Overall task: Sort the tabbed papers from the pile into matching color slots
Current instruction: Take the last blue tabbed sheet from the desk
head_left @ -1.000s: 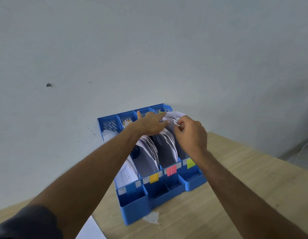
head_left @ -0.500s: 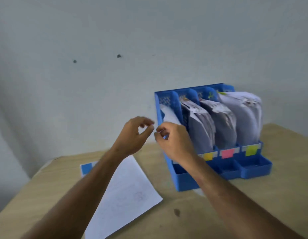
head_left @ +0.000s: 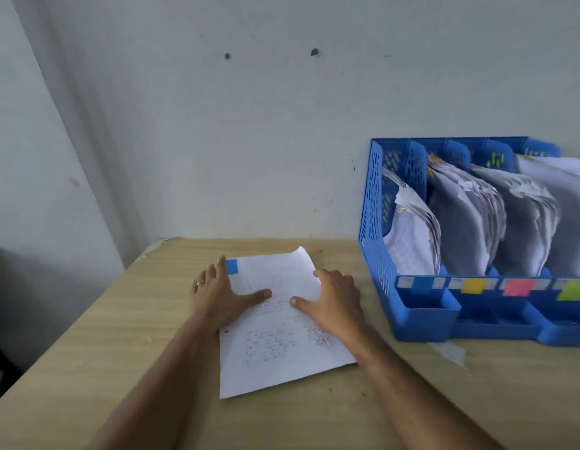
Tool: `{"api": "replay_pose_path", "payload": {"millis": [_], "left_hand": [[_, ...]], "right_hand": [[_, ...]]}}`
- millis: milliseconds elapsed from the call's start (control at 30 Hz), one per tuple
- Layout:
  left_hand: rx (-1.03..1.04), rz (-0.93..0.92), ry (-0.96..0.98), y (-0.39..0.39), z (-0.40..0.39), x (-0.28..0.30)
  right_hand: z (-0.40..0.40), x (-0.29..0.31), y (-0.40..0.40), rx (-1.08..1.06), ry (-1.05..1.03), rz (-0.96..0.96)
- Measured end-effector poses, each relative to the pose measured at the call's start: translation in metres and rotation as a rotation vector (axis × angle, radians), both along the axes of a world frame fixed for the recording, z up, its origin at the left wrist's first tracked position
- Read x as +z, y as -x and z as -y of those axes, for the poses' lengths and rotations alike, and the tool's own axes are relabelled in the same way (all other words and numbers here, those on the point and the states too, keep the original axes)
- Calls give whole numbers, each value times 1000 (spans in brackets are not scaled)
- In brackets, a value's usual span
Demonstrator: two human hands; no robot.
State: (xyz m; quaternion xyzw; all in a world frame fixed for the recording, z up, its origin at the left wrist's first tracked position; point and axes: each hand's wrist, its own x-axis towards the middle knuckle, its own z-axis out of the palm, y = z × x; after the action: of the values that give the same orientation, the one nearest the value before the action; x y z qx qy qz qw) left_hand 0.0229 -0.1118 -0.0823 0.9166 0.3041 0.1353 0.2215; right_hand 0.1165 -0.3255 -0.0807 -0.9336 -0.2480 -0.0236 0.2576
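Note:
A white sheet of paper (head_left: pixel 275 349) with a blue tab (head_left: pixel 232 266) at its far left corner lies flat on the wooden table (head_left: pixel 87 352). My left hand (head_left: pixel 219 295) rests on the sheet's left edge with the thumb on the paper. My right hand (head_left: pixel 335 300) lies on the right edge, fingers bent over it and thumb on top. To the right stands a blue file organizer (head_left: pixel 379 254) with slots marked by a blue label (head_left: pixel 423 283), a yellow label (head_left: pixel 472 285), a pink label (head_left: pixel 515 287) and a green label (head_left: pixel 572 290). All slots hold papers.
The organizer stands against a pale wall (head_left: pixel 249 125) at the table's back. The table's left edge drops off beside a dark area (head_left: pixel 9 319). A pale scrap or stain (head_left: pixel 451 350) lies on the wood in front of the organizer.
Both hands have left the organizer, moved left and down, and now lie on the blue-tabbed sheet. The view has turned left, so the organizer sits at the right.

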Motion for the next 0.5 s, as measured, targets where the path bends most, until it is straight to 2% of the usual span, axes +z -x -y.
{"api": "replay_pose_path", "payload": {"millis": [133,300,433,500], "left_hand": [[3,93,103,-1,-1,1],[-47,397,337,-2,-2,5],[-106,529,321,-1,7,13],[-121,585,383,0,14,22]], "right_hand": [[3,-3,-4,-33,-85,-46],[10,-1,-9,-40,-212,-158],[15,7,-6,4,-269,-194],[19,14,-6,30,-325,-233]]}}
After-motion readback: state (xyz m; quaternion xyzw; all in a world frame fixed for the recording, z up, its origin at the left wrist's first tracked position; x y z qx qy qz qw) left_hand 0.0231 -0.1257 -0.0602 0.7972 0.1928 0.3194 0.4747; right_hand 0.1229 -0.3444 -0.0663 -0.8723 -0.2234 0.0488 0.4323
